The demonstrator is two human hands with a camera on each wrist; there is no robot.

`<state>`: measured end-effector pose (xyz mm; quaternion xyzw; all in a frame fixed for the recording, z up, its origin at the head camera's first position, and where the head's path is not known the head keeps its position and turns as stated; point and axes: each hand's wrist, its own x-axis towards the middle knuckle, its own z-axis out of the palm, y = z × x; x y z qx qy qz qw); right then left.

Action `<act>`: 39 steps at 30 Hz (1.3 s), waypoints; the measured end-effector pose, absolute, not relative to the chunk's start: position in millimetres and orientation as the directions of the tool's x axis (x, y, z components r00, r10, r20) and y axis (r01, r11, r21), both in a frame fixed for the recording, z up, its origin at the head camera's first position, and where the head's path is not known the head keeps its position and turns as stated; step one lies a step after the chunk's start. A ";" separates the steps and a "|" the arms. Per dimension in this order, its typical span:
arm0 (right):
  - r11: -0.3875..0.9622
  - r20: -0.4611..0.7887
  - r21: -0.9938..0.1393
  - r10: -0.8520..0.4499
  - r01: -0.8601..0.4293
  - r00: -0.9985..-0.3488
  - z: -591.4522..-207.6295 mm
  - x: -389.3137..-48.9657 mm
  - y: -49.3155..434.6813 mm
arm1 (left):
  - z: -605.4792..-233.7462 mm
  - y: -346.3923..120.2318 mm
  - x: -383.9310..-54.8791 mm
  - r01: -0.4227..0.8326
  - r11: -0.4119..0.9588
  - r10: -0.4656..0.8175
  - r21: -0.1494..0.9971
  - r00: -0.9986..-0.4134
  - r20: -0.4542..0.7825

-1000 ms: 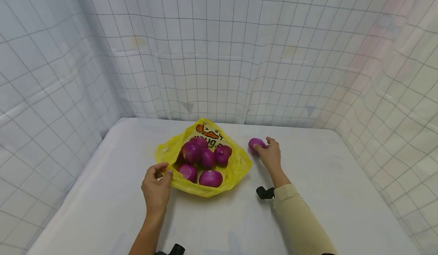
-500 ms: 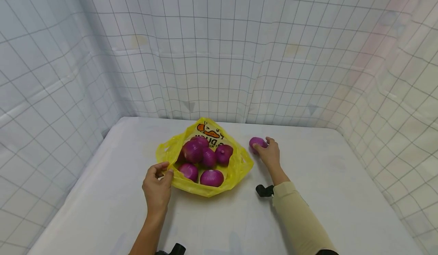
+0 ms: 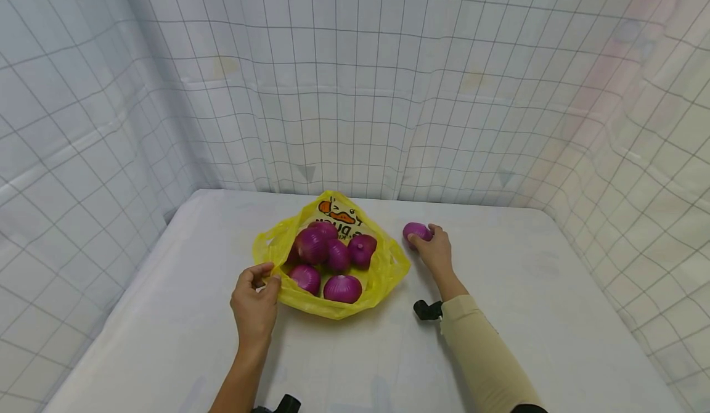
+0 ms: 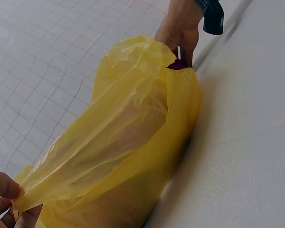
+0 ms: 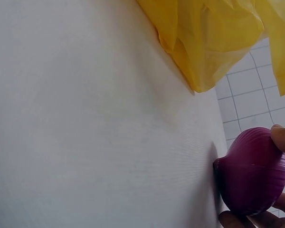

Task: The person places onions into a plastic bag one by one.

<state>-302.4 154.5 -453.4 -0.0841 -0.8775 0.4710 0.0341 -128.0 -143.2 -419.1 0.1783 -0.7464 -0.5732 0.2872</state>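
A yellow plastic bag (image 3: 383, 280) with a duck print lies spread wide on the white table, several red onions (image 3: 312, 245) inside it. At its near left rim my left hand (image 3: 255, 302) pinches the plastic between thumb and fingers; the left wrist view shows the bag's edge (image 4: 31, 194) drawn up there. Right of the bag, my right hand (image 3: 436, 253) grips a single red onion (image 3: 415, 231). In the right wrist view, thumb and fingers lie around that onion (image 5: 254, 171), which is at the tabletop; whether it touches cannot be told.
White sheets with a grid pattern (image 3: 355, 92) hang behind the table and on both sides. The white table (image 3: 333, 363) spreads out around the bag. Black wrist camera mounts (image 3: 428, 310) show at the wrists.
The onion and my right hand have shifted only very slightly. My left hand keeps its hold on the bag's rim, and the onions in the bag lie as before.
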 end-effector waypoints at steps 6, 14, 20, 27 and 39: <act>0.552 -0.004 -0.827 0.180 0.104 -0.984 -454.1 -303.1 155.1 | -417.5 -142.8 -128.4 0.059 0.272 -0.600 0.960 -0.770 0.218; 0.541 0.001 -0.833 0.211 0.115 -0.978 -452.9 -303.2 157.7 | -417.5 -142.9 -129.2 0.068 0.272 -0.604 0.960 -0.765 0.225; 0.536 0.027 -0.839 0.209 0.091 -0.978 -448.6 -302.6 159.1 | -416.9 -143.0 -129.7 0.070 0.269 -0.608 0.960 -0.761 0.226; 0.511 0.035 -0.855 0.216 0.083 -0.976 -441.8 -299.7 160.0 | -414.7 -142.3 -129.4 0.069 0.261 -0.612 0.963 -0.759 0.220; 0.468 0.068 -0.883 0.210 0.039 -0.975 -430.4 -292.2 161.4 | -415.7 -140.9 -129.1 0.064 0.260 -0.605 0.963 -0.766 0.215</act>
